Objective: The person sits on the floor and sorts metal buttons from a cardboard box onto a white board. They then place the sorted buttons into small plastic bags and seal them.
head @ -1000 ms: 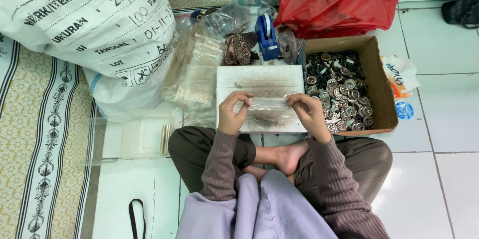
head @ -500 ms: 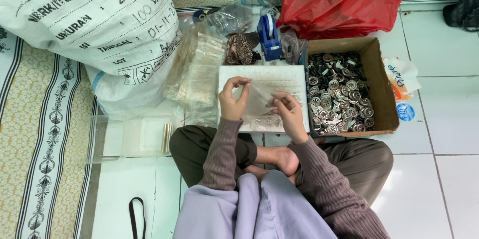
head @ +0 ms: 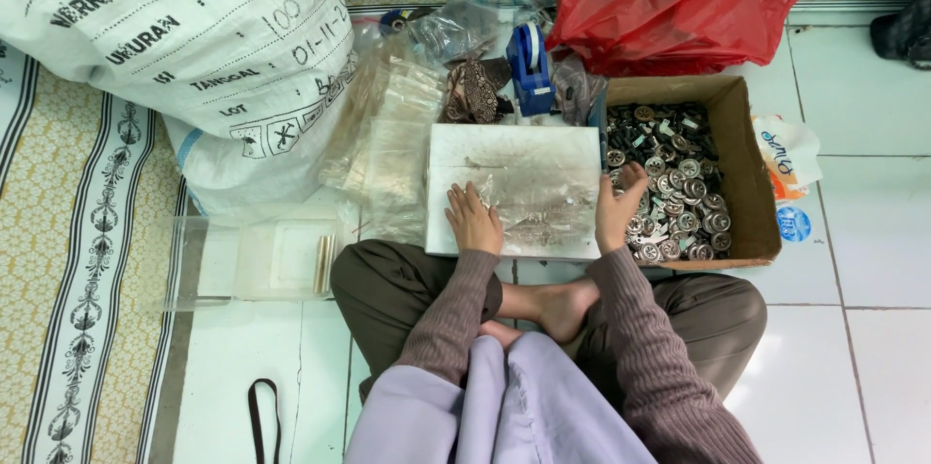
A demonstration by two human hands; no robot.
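Buttons (head: 679,183) are reached for in a cardboard box (head: 747,183) by the open right hand (head: 619,212); a clear bag (head: 529,197) is pinned flat under the open left hand (head: 472,222).

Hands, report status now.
Left hand flat on clear plastic bag atop white board. Right hand open, reaching into cardboard box of metal buttons. Nothing in the way.

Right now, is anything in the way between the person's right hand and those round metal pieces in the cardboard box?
Nothing visible blocks it. The right hand already reaches over the near wall of the cardboard box, its fingers among the round metal pieces. The left hand rests on a clear plastic bag on the white board.
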